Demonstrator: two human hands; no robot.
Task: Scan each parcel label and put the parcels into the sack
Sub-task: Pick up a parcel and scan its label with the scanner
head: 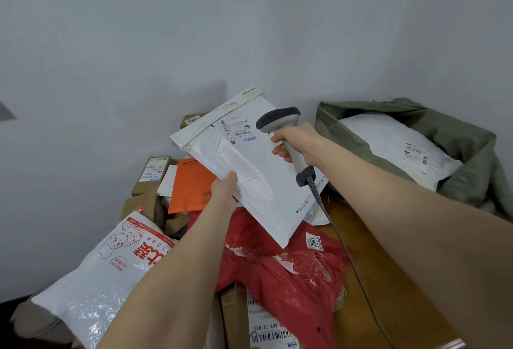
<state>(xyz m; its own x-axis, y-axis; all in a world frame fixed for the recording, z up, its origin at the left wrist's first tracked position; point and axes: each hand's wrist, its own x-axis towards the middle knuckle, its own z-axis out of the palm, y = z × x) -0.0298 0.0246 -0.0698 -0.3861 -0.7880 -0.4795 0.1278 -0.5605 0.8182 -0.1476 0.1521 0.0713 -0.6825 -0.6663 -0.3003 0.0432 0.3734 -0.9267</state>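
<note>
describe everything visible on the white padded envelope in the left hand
The white padded envelope is a bubble mailer, its plastic skin showing bubble texture. It is held up in the air, tilted, face toward the camera. The left hand grips its lower left edge, thumb on the front. A printed label with barcodes sits near its far end, by the folded flap. The right hand aims the scanner at that label.

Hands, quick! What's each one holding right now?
Left hand: holding the white envelope by its edge.
Right hand: gripping the scanner, aimed at the envelope's label.
</note>
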